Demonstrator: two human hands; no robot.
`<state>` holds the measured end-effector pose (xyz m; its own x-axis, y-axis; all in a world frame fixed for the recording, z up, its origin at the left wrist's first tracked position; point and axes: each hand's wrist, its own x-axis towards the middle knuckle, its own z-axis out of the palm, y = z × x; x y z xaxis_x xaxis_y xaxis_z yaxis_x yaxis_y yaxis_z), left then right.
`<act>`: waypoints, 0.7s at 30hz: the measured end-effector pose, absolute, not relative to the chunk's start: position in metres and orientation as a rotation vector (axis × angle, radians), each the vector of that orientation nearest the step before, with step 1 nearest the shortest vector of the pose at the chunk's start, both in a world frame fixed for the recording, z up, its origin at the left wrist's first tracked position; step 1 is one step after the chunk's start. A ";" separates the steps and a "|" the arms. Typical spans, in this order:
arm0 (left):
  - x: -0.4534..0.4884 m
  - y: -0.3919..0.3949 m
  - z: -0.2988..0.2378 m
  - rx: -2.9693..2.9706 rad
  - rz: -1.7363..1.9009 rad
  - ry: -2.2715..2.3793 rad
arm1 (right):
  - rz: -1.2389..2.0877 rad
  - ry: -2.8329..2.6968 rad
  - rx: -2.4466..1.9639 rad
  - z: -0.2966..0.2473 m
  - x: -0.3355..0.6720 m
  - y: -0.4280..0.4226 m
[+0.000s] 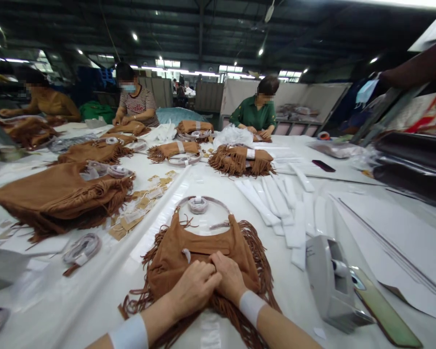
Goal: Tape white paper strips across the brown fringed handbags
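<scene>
- The brown fringed bag (199, 242) lies on the white table (112, 281), beneath both hands.
- Left hand (193, 287) and right hand (227, 272) curl narrowly together over its front; whether they pinch anything, I cannot tell.
- A light touch, fringe (263, 259) clear of fingers, suits soft-looking material.

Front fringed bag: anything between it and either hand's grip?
Nothing visible. The left hand and right hand are both on the bag. The coiled strap lies beyond, inside the handle loop; the tape dispenser stands clear to the right.
</scene>
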<state>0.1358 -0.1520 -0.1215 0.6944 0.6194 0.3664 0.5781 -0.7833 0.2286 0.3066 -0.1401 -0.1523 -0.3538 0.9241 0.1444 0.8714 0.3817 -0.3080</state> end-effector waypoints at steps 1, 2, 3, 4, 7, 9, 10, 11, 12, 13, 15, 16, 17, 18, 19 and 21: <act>0.138 -0.150 -0.125 2.834 0.533 0.944 | 0.251 -2.351 -1.589 -0.153 0.307 -0.140; 0.137 -0.148 -0.129 2.853 0.440 0.935 | 0.246 -2.349 -1.598 -0.153 0.307 -0.141; 0.136 -0.144 -0.134 2.865 0.370 0.943 | 0.243 -2.346 -1.607 -0.155 0.307 -0.141; 0.133 -0.141 -0.140 2.874 0.313 0.951 | 0.244 -2.338 -1.620 -0.156 0.307 -0.142; 0.122 -0.135 -0.154 2.876 0.168 0.916 | 0.265 -2.309 -1.644 -0.164 0.308 -0.142; 0.118 -0.133 -0.160 2.852 0.120 0.872 | 0.287 -2.281 -1.646 -0.169 0.308 -0.142; 0.117 -0.133 -0.161 2.837 0.109 0.855 | 0.295 -2.268 -1.643 -0.171 0.308 -0.142; 0.117 -0.133 -0.161 2.819 0.104 0.847 | 0.301 -2.259 -1.640 -0.172 0.308 -0.142; 0.117 -0.132 -0.161 2.802 0.103 0.843 | 0.304 -2.249 -1.640 -0.172 0.308 -0.141; 0.117 -0.132 -0.160 2.788 0.106 0.843 | 0.307 -2.245 -1.638 -0.172 0.308 -0.141; 0.118 -0.131 -0.158 2.768 0.118 0.846 | 0.316 -2.245 -1.633 -0.170 0.307 -0.140; 0.119 -0.131 -0.158 2.763 0.127 0.846 | 0.321 -2.239 -1.632 -0.169 0.308 -0.140; 0.120 -0.131 -0.159 2.759 0.142 0.853 | 0.321 -2.230 -1.633 -0.168 0.308 -0.140; 0.122 -0.131 -0.159 2.754 0.164 0.878 | 0.315 -2.213 -1.637 -0.169 0.308 -0.140; 0.125 -0.131 -0.161 2.750 0.194 0.922 | 0.307 -2.192 -1.640 -0.170 0.309 -0.141; 0.131 -0.132 -0.164 2.744 0.251 1.027 | 0.285 -2.155 -1.631 -0.174 0.310 -0.143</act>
